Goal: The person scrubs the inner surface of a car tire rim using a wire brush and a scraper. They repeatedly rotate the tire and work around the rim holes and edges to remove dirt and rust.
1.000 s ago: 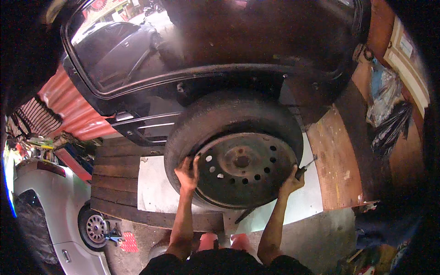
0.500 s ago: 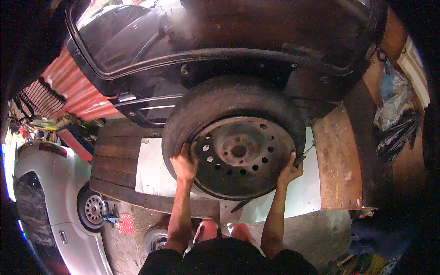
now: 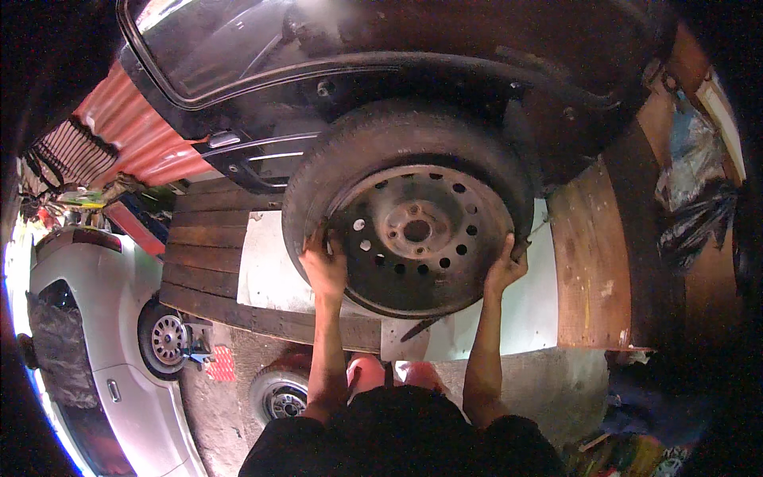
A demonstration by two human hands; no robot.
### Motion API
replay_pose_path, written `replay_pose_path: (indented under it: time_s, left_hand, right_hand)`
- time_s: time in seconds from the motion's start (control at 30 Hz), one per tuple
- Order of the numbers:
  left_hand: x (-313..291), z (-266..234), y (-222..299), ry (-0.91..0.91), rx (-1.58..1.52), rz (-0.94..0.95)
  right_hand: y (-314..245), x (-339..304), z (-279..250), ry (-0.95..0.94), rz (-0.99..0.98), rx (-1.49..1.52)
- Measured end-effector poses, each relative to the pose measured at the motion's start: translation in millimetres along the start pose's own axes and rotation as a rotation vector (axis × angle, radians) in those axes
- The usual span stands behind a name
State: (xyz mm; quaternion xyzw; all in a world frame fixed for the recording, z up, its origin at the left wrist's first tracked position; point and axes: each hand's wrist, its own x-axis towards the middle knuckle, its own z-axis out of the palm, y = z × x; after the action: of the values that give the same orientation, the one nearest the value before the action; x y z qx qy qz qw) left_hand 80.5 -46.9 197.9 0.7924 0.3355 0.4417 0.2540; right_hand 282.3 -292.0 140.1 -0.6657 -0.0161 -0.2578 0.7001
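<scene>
Wheel (image 3: 413, 195), right in front of me, above the white sheet (image 3: 261, 256) on the planks (image 3: 203, 262) and close by the black panel (image 3: 238, 111), its steel face tilted up toward me! My two hands are well apart on it. Left hand (image 3: 324, 266) is clamped at the near left, fingers curled where the tyre (image 3: 405, 141) meets the rim (image 3: 445, 294). Right hand (image 3: 505, 269) grips the opposite side, thumb along that same edge, with a small dark tool (image 3: 520, 251) poking out beside the fingers; what kind, I can't tell.

And it looks like a heavy one: stiff rubber, solid steel, nothing fragile. That face seems dusty and grimy, so bare palms might slip. Best hold, I'd say, is just this, wide and level on both sides, fingers hooked on the rubber; those round holes offer finger room too, though their edges could be sharp. Whether its underside bears on the sheet, my view hides.
</scene>
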Motion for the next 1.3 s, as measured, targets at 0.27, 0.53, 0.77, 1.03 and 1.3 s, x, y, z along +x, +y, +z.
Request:
replay_pose_path:
  time_s: [0.27,0.53,0.77,1.03,1.3]
  left_hand:
    - [-14,-10,-6,0.045,-0.068,-0.039]
    - [-80,10,-21,-0.225,-0.114,0.013]
    - [-121,33,-38,-0.420,-0.163,0.155]
    - [-118,33,-52,-0.500,-0.165,0.240]
    - [-109,40,-69,-0.593,-0.047,0.398]
  right_hand:
    - [6,1,-8,-0.045,0.027,0.020]
    - [-4,-8,-27,-0.184,-0.189,-0.364]
    - [-35,-52,-89,-0.440,-0.147,-0.516]
    - [-23,-110,-109,-0.794,0.078,-0.561]
    - [-30,-89,-98,-0.833,-0.166,-0.945]
